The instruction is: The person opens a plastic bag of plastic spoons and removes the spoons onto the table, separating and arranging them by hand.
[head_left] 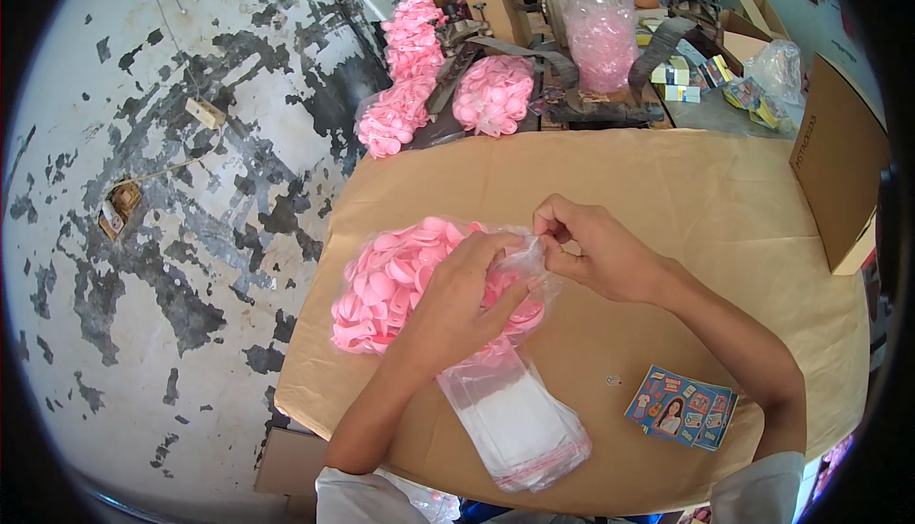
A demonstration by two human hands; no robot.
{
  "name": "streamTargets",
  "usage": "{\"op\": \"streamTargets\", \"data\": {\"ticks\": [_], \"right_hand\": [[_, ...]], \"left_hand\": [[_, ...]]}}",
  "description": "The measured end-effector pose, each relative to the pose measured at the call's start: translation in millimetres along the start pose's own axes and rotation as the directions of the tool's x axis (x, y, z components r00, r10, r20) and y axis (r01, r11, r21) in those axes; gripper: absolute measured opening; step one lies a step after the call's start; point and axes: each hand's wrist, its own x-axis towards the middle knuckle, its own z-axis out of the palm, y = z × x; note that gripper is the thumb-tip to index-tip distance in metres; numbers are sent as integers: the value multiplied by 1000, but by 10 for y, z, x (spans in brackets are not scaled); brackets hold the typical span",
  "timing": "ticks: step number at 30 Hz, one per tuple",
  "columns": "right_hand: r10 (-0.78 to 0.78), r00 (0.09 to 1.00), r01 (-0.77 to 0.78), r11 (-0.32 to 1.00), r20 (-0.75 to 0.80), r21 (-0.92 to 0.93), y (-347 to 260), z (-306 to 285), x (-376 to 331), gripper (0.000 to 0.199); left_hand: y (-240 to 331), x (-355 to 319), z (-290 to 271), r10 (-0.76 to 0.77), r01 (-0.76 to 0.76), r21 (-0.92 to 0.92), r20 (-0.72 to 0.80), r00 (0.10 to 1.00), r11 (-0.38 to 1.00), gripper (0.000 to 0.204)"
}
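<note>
A clear plastic bag full of pink plastic pieces (386, 281) lies on the brown paper-covered table (724, 200). My left hand (467, 300) rests over the bag's right side, its fingers and thumb curved around the film near the bag's mouth. With thumb and fingertips my right hand (596, 252) pinches the gathered edge of that film. Below the bag is a stack of flat clear plastic sleeves (515, 424), partly under it. Several blue printed cards (679, 408) lie near my right forearm, and a small metal clip-like piece (614, 381) sits left of them.
More bags of pink pieces (493, 95) stand beyond the table's far edge, beside a machine holding a tall clear bag (599, 38). A cardboard box (839, 166) stands at the right edge. On the left is a worn, patchy floor (143, 333) with a socket block (205, 114).
</note>
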Motion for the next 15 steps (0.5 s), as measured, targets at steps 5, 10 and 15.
{"op": "streamTargets", "data": {"ticks": [5, 10, 15], "right_hand": [[14, 997, -8, 997, 73, -80, -72, -58, 18, 20], [-89, 978, 148, 935, 190, -322, -179, -114, 2, 25], [-182, 979, 201, 825, 88, -529, -108, 21, -52, 22]], "left_hand": [[-206, -28, -41, 56, -57, 66, 29, 998, 996, 23], [-235, -31, 13, 180, -182, 93, 30, 983, 979, 27], [-152, -80, 38, 351, -368, 282, 112, 930, 886, 37]]}}
